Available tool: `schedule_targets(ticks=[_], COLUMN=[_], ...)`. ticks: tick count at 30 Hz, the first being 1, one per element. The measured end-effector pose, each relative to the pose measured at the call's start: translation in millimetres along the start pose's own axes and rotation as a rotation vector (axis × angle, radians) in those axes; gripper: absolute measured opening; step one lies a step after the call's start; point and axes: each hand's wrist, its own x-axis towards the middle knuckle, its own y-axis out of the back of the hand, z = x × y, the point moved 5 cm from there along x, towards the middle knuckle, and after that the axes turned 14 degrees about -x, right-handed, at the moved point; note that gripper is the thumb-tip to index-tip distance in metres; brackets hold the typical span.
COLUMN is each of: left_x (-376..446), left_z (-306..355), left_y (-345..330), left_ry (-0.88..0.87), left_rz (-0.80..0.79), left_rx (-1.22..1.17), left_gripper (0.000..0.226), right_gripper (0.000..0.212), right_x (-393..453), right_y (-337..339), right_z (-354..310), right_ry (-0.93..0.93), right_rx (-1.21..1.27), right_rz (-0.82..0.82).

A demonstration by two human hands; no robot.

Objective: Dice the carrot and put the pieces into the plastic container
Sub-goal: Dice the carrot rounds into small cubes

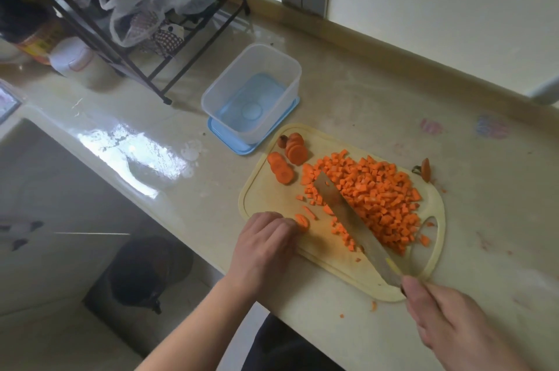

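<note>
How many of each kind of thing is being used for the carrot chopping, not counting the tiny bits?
Cutting board: 1
Knife: 1
Plastic container: 1
Blue lid under the container: 1
Stacks of carrot rounds: 2
Pile of diced carrot: 1
Total: 7

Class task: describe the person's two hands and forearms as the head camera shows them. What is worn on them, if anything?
Both are bare. The left hand and its forearm show no sleeve, glove, watch or ring in view. The right hand also has no glove or ring visible; its wrist runs out of frame, so a sleeve there cannot be ruled out.
</note>
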Motion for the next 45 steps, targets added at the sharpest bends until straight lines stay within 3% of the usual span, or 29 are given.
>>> schedule_targets(ticks=[5,9,11,14,18,23,28,31,34,36,41,45], left_x=[23,33,37,43,39,27,7,-4,-6,-6,0,0], left_z=[-9,-18,-17,-17,-20,-16,2,6,8,9,7,5], left_y=[2,1,-2,-4,-3,-5,-7,-11,-14,-14,-9,-16], left_ry=[0.017,-0.025,-0.065,-0.115,-0.131,0.001,0.166,0.249,0.258,0.239,0.175,0.083], left_rz=[-0.219,-0.371,-0.415,-0.438,-0.401,-0.296,-0.011,0.133,0.169,0.133,0.073,-0.011], left_rx=[-0.050,-0.070,-0.063,-0.035,-0.024,-0.019,-0.004,0.008,-0.009,-0.011,-0.027,-0.044], left_gripper=[0.022,0.035,0.041,0.032,0.022,0.023,0.020,0.021,0.018,0.014,0.014,0.012], right_gripper=[0.095,0.064,0.061,0.062,0.060,0.048,0.045,0.055,0.094,0.108,0.103,0.112], right_x=[-1,-2,-1,-2,-3,-1,4,7,10,12,12,11], right_y=[-3,-8,-9,-9,-11,-14,-20,-28,-30,-27,-22,-28], right_z=[3,3,5,5,6,2,-4,-11,-13,-11,-15,-9], right_ry=[0.006,-0.002,-0.010,-0.020,-0.038,-0.018,0.024,0.078,0.094,0.102,0.116,0.113], right_rx=[0.002,0.023,0.012,-0.003,-0.012,-0.052,-0.106,-0.105,-0.057,-0.070,-0.086,-0.131], right_rz=[-0.011,0.004,-0.014,-0.046,-0.068,-0.064,-0.025,-0.002,-0.040,-0.055,-0.054,-0.054])
